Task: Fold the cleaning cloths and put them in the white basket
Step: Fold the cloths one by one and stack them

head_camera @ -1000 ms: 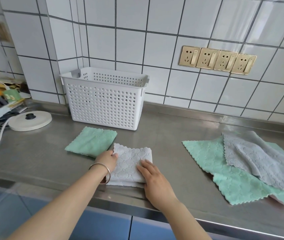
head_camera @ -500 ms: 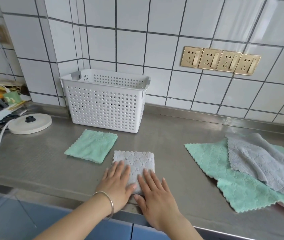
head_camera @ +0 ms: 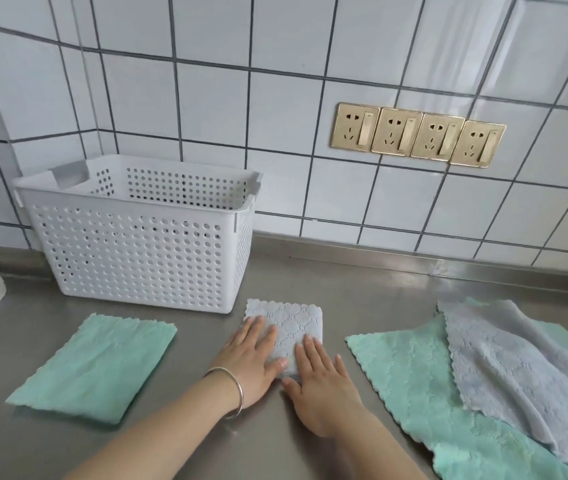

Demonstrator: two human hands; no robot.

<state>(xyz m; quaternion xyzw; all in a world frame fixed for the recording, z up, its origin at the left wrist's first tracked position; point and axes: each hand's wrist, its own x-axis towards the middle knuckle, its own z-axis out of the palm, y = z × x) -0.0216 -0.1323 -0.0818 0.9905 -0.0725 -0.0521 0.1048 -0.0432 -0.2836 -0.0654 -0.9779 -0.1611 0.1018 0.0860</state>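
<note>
Hands [head_camera: 287, 370] flat on folded grey cloth [head_camera: 287, 322]

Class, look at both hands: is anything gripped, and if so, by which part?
Nothing is gripped. The left hand and right hand press flat on the folded grey cloth, along its near edge.

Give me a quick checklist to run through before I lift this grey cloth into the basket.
1. Folded grey cloth squared up: ok.
2. Left hand and right hand flat on it, not gripping: not ok for lifting.
3. White basket upright, top open: ok.
4. Basket floor free: cannot tell.
5. Folded green cloth lies apart, waiting: ok.
6. Unfolded green cloth and unfolded grey cloth: not ok, need folding.
</note>
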